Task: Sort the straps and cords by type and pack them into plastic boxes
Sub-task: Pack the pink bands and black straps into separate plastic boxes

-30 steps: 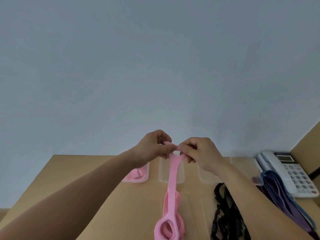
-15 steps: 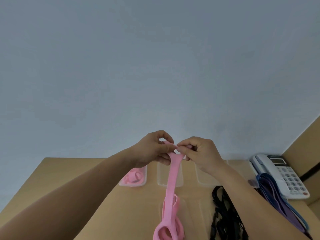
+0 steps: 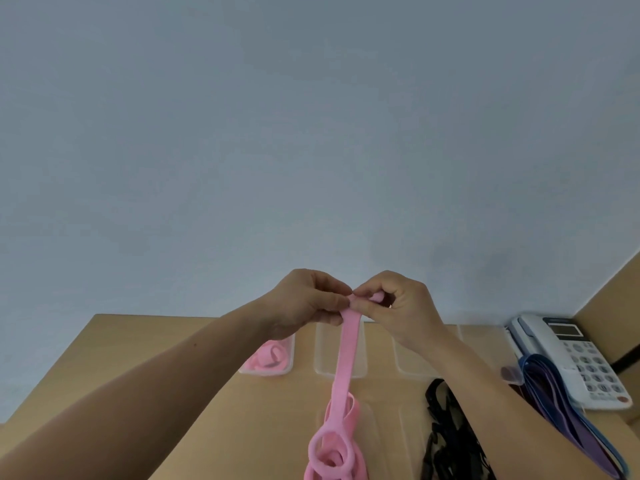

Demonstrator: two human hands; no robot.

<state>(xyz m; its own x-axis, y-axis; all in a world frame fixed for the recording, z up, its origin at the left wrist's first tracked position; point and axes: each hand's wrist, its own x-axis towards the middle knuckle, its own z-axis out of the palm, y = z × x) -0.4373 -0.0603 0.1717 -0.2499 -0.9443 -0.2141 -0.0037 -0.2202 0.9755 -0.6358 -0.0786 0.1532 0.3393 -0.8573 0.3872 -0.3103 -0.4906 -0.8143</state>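
The left hand (image 3: 306, 301) and the right hand (image 3: 401, 308) are raised above the table (image 3: 138, 344). Each pinches the upper end of the pink strap (image 3: 346, 351) between thumb and fingers. The strap hangs down from this grip, and its lower loops appear to rest on the table. The material looks light, soft and limp, so it should fold or roll without resistance but will not hold a shape unaided. Grip the flat end, then gather the slack. The clear box (image 3: 266, 373) behind already contains pink strap and is the likely destination.
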